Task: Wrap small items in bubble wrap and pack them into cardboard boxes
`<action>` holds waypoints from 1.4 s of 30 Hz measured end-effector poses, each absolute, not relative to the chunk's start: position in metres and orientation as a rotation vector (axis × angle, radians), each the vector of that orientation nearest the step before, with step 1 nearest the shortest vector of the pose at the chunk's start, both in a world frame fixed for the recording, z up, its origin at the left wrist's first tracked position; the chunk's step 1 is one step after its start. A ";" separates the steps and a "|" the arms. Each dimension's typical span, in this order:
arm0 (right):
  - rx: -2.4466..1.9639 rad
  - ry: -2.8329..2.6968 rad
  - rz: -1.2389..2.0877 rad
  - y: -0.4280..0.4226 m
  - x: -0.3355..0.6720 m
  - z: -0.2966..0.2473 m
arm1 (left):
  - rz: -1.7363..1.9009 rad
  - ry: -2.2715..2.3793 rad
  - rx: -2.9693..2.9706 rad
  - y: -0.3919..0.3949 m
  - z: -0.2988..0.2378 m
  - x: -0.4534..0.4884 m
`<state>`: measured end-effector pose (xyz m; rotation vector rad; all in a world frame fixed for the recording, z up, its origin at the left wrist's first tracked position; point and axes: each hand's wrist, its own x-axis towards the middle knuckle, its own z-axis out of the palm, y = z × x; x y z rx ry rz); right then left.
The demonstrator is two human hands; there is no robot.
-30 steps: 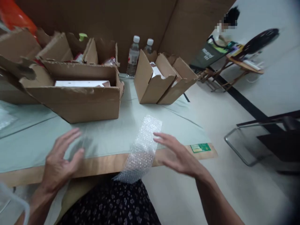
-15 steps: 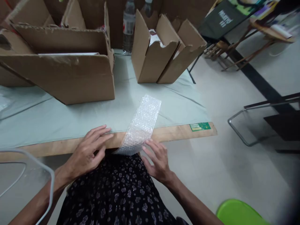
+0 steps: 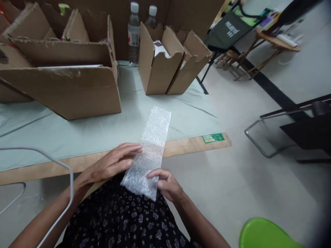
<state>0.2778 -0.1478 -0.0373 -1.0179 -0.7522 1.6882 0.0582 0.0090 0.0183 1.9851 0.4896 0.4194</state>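
Note:
A long, narrow strip of clear bubble wrap (image 3: 152, 137) lies across the table's front edge, its lower end hanging over the dark flowered cloth on my lap. My left hand (image 3: 116, 162) is flat with fingers stretched out, the fingertips touching the strip's left edge. On the other side, my right hand (image 3: 167, 184) grips the strip's right edge near the lower end, the index finger lying over the top and the thumb by the edge.
A large cardboard box (image 3: 88, 93) stands at the back left, with two narrow cardboard holders (image 3: 160, 74) to its right. Water bottles (image 3: 133, 38) stand behind them. A grey cable (image 3: 71, 179) loops by my left arm. A green stool (image 3: 263, 234) is at lower right.
The bubble wrap's lower end has come down over my lap and is straighter. My left hand moved right onto its edge; my right hand moved down and took hold of its right side.

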 end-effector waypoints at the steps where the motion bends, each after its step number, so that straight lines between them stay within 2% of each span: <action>1: -0.980 -0.629 1.681 -0.148 0.282 -0.032 | 0.413 0.477 1.932 0.010 0.018 0.056; 4: -0.924 -0.484 1.665 -0.141 0.289 -0.021 | 0.435 0.494 1.887 0.006 0.016 0.057; 12: -1.003 -0.661 1.375 -0.127 0.301 -0.011 | 0.564 0.978 2.005 -0.002 0.004 0.114; 15: -1.294 -0.896 1.000 -0.139 0.308 -0.007 | 0.561 1.045 2.077 0.002 -0.001 0.123; 19: -1.584 -1.544 0.341 -0.141 0.316 -0.007 | 0.536 1.088 2.232 0.005 -0.005 0.125; 22: -1.674 -1.880 0.139 -0.129 0.320 -0.013 | 0.555 1.073 2.350 0.005 -0.010 0.127; 25: -1.699 -1.947 0.030 -0.117 0.322 -0.018 | 0.586 1.012 2.418 0.006 -0.011 0.128; 30: -1.585 -1.861 0.047 -0.109 0.322 -0.019 | 0.790 0.914 2.450 0.002 0.002 0.121; 35: -1.428 -1.772 0.234 -0.098 0.310 -0.014 | 0.763 0.654 2.544 -0.006 0.009 0.097; 42: -1.405 -1.663 0.440 -0.094 0.304 -0.007 | 0.816 0.772 2.265 -0.010 0.005 0.086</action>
